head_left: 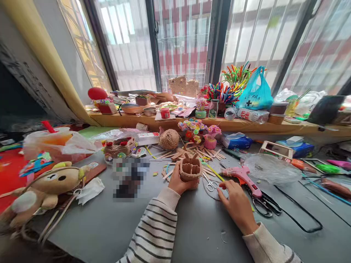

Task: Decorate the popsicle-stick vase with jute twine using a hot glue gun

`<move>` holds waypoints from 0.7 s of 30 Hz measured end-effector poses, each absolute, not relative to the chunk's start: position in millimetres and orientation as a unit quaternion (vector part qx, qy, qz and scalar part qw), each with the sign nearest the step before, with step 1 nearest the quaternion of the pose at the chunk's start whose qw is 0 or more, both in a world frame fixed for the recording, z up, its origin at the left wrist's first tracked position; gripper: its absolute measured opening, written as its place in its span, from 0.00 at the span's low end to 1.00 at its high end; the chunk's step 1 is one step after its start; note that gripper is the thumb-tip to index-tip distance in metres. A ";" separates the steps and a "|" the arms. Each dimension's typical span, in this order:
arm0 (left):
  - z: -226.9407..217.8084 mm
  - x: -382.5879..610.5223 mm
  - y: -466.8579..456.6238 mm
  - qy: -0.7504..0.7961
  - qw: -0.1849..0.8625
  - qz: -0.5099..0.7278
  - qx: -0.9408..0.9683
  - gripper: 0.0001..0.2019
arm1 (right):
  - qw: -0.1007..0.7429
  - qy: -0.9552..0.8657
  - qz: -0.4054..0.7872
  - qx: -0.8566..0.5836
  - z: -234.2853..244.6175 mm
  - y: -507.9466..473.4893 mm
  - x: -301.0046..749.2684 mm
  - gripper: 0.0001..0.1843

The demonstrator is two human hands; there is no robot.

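Observation:
My left hand [180,182] grips a small twine-wrapped basket [190,168] from below and behind, holding it upright on the grey table [115,223]. My right hand [236,201] rests on the table to the right, fingers curled down beside small scissors [210,185]. A pink glue gun [243,178] lies just past that hand. A heap of wooden sticks [196,153] and a ball of jute twine [169,139] lie behind the basket.
A teddy bear [45,186] lies at the left edge near a plastic bag [59,144]. Black scissors [264,205] and a black cord [301,213] lie at the right. The wooden window sill [246,126] carries bottles, pipe cleaners [233,82] and a blue bag [255,93].

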State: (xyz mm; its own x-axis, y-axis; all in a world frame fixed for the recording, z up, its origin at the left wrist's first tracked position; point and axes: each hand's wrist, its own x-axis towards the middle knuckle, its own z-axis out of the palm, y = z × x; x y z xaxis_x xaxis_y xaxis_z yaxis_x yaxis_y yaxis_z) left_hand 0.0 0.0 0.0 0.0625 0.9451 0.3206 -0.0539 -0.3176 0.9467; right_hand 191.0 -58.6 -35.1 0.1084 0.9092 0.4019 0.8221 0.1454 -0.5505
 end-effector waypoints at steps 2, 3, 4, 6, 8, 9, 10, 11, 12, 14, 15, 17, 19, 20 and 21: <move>-2.6 1.4 -1.3 0.389 0.411 0.567 0.598 0.37 | 0.384 -0.659 0.082 -0.641 -27.3 -47.2 182.6 0.13; -3.7 1.8 -1.8 0.389 0.400 0.567 0.606 0.37 | 0.398 -0.655 0.100 -0.635 -23.6 -40.8 178.0 0.14; -4.8 2.0 -2.2 0.387 0.391 0.568 0.613 0.37 | 0.405 -0.653 0.106 -0.631 -20.0 -34.0 173.1 0.16; -6.6 1.6 -2.6 0.374 0.379 0.567 0.628 0.37 | 0.421 -0.649 0.112 -0.624 -13.7 -19.6 162.6 0.17; -8.6 0.6 -2.4 0.362 0.382 0.572 0.629 0.37 | 0.441 -0.640 0.125 -0.617 -8.8 -7.6 153.0 0.21; -9.6 0.1 -2.2 0.356 0.387 0.574 0.627 0.37 | 0.454 -0.636 0.136 -0.609 -6.9 -3.5 149.2 0.23; -10.6 -0.5 -1.9 0.351 0.395 0.576 0.623 0.38 | 0.465 -0.636 0.149 -0.597 -5.6 -1.2 146.2 0.24; -11.4 -1.1 -1.5 0.350 0.408 0.575 0.617 0.39 | 0.473 -0.640 0.159 -0.584 -4.8 -0.5 144.3 0.26; -11.9 -1.7 -1.1 0.350 0.426 0.569 0.610 0.39 | 0.480 -0.647 0.172 -0.567 -4.4 -1.1 143.2 0.26; -12.1 -3.1 -0.3 0.350 0.472 0.545 0.597 0.38 | 0.491 -0.660 0.220 -0.523 -4.5 -5.0 142.8 0.26; -11.8 -4.0 0.1 0.348 0.496 0.530 0.593 0.38 | 0.498 -0.661 0.253 -0.501 -4.7 -7.3 143.1 0.26; -10.8 -6.4 0.6 0.334 0.537 0.501 0.591 0.37 | 0.511 -0.644 0.317 -0.473 -5.1 -10.7 143.6 0.26; -9.7 -9.3 0.8 0.313 0.559 0.484 0.596 0.38 | 0.518 -0.620 0.347 -0.477 -5.2 -11.9 143.6 0.26; -9.4 -10.8 1.0 0.305 0.565 0.476 0.601 0.37 | 0.519 -0.613 0.349 -0.483 -5.1 -11.9 143.5 0.27; -9.0 -12.0 1.1 0.301 0.567 0.470 0.606 0.37 | 0.519 -0.610 0.347 -0.488 -5.0 -11.7 143.5 0.27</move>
